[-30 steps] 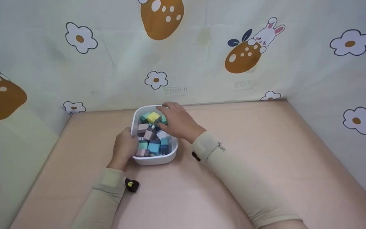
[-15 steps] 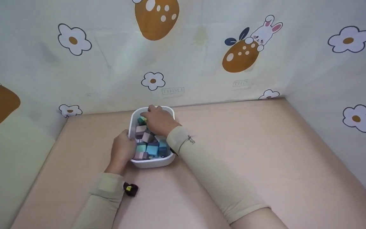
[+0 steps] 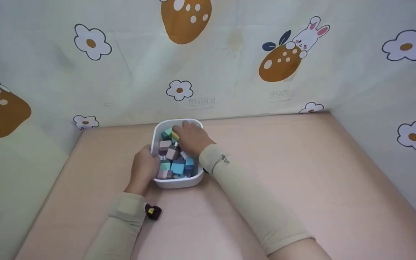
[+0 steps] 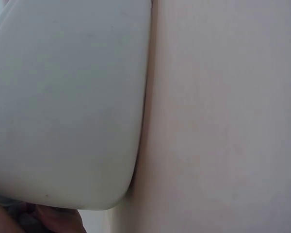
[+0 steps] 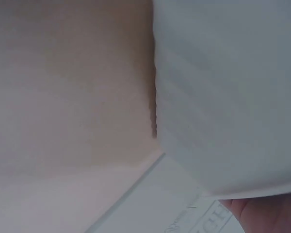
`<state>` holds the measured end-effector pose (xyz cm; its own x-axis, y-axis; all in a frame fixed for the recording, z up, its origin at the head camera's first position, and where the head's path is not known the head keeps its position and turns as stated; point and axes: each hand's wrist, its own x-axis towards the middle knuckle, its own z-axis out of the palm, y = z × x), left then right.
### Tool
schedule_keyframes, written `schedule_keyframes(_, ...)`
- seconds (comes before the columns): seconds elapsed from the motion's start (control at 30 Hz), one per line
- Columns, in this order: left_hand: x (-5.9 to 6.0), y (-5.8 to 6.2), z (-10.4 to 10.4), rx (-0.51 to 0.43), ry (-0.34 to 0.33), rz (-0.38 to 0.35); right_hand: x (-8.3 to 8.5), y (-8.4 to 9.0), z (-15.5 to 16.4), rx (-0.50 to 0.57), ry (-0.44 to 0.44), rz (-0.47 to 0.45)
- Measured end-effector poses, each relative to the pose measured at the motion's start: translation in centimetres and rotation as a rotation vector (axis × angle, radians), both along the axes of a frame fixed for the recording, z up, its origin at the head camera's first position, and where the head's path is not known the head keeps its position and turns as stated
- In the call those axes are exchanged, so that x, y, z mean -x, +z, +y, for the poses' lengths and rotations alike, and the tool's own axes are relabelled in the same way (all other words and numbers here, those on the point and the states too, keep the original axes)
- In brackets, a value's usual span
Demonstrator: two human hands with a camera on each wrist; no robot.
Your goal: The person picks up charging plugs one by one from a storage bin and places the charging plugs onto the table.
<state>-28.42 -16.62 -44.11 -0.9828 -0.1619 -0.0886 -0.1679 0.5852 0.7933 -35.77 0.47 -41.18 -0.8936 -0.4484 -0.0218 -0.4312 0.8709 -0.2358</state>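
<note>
A white rounded tub (image 3: 177, 184) stands near the back of the table, holding several small two-tone blocks, some with a shiny metal tip. My left hand (image 3: 143, 168) grips its left rim, thumb over the edge. My right hand (image 3: 192, 139) reaches in over the far right rim, fingers curled at a yellow block (image 3: 175, 135) and covering most of it. Close by lie a green block (image 3: 167, 133), a pinkish block (image 3: 164, 145) and a bright blue block (image 3: 177, 167). Both wrist views mostly show the tub's outer wall (image 4: 72, 107).
A pinkish cloth covers the table (image 3: 287, 173). Behind it rises a pale backdrop (image 3: 229, 65) printed with flowers, rabbits and brown fruit, meeting the table just beyond the tub. The backdrop also closes off both sides.
My right hand has moved from the tub's far right rim in over the yellow block, its fingers closing around it. The left hand keeps its hold on the rim.
</note>
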Motion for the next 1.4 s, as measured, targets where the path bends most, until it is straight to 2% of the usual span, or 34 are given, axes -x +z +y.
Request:
schedule_keyframes(0.4, 0.2, 0.0, 0.4, -0.008, -0.013, 0.024, -0.2, 0.1, 0.4, 0.04, -0.068, -0.026)
schedule_keyframes(0.57, 0.2, 0.0, 0.5, -0.002, -0.008, 0.006, -0.2, -0.1, 0.4, 0.02, -0.048, 0.002)
schedule_keyframes(0.7, 0.3, -0.1, 0.9, -0.003, -0.008, -0.002, -0.2, 0.1, 1.0, 0.077, -0.056, 0.039)
schedule_keyframes(0.9, 0.4, -0.1, 1.2, -0.015, -0.025, -0.016, -0.7, 1.4, 2.2, 0.139, -0.09, 0.047)
schedule_keyframes(1.13, 0.1, 0.1, 0.1, -0.004, 0.005, -0.019, -1.4, 3.2, 2.5, 0.153, -0.095, 0.012)
schedule_keyframes(1.4, -0.2, 0.2, 0.1, -0.017, 0.01, -0.045, -2.3, 4.3, 4.5, 0.296, -0.149, 0.007)
